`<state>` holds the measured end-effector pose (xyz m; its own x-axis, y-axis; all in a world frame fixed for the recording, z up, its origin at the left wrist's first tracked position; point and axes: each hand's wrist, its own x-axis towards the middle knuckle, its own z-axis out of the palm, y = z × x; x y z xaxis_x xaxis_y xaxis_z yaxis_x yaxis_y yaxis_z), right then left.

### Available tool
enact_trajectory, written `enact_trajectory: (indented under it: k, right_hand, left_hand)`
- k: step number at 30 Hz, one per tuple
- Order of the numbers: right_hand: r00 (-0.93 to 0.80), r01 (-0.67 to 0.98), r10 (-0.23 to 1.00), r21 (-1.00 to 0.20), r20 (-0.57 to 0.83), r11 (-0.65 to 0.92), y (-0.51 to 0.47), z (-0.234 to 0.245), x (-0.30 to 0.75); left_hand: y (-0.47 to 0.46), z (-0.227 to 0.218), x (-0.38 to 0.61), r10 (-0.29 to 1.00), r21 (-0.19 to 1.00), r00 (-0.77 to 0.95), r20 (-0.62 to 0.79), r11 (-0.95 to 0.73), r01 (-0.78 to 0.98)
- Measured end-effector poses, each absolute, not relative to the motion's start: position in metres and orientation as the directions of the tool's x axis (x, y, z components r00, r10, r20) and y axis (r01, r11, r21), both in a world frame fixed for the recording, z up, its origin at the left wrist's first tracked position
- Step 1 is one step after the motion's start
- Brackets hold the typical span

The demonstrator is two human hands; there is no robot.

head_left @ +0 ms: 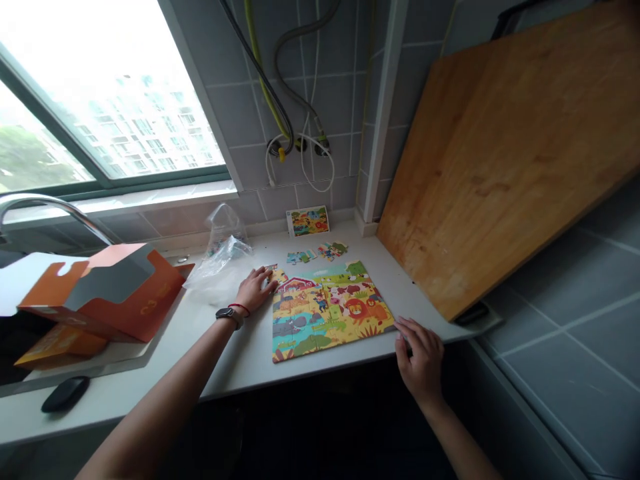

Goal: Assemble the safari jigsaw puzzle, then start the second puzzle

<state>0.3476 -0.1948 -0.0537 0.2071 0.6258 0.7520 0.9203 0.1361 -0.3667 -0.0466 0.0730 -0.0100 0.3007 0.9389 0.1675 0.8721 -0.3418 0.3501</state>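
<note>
From my remote seat I saw the flat, interlocked jigsaw [330,313] near the bench's [250,357] front edge, presumably for easy reach, the left hand [256,288] at its back-left corner, grip unclear, the right hand [421,353] loosely unclenched by its front-right, the stiff picture card [309,221] propped along the back edge, probably for viewing.

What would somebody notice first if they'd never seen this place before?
Probably the bright animal puzzle on the white counter, with the left hand at its upper left and the right hand by its lower right corner. Next might come the big wooden board slanting across the picture's right, then the orange box at far left.
</note>
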Motion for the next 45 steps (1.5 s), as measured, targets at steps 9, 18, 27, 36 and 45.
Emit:
enact_trajectory:
  k: [9,18,27,36,45]
  right_hand:
    - [0.189,0.807,0.656,-0.496,0.731,0.320,-0.146,0.012,0.363]
    - [0.036,0.837,0.906,-0.508,0.422,0.203,0.053,0.019,0.348]
    - [0.112,0.861,0.948,-0.505,0.297,0.057,0.122,0.003,0.342]
    - [-0.145,0.761,0.949,-0.581,0.279,0.287,0.083,0.034,0.287]
    - [-0.561,0.630,0.799,-0.515,0.215,0.581,0.051,0.008,0.182]
  left_hand:
    - [0.102,-0.025,-0.034,0.926,0.422,0.256,0.277,-0.356,0.834]
    - [0.103,-0.036,-0.036,0.925,0.443,0.224,0.307,-0.347,0.826]
    - [0.095,-0.026,-0.030,0.928,0.471,0.207,0.309,-0.338,0.815]
    - [0.095,-0.023,-0.029,0.940,0.550,0.162,0.302,-0.310,0.776]
    - [0.093,-0.014,-0.034,0.924,0.644,0.152,0.351,-0.356,0.677]
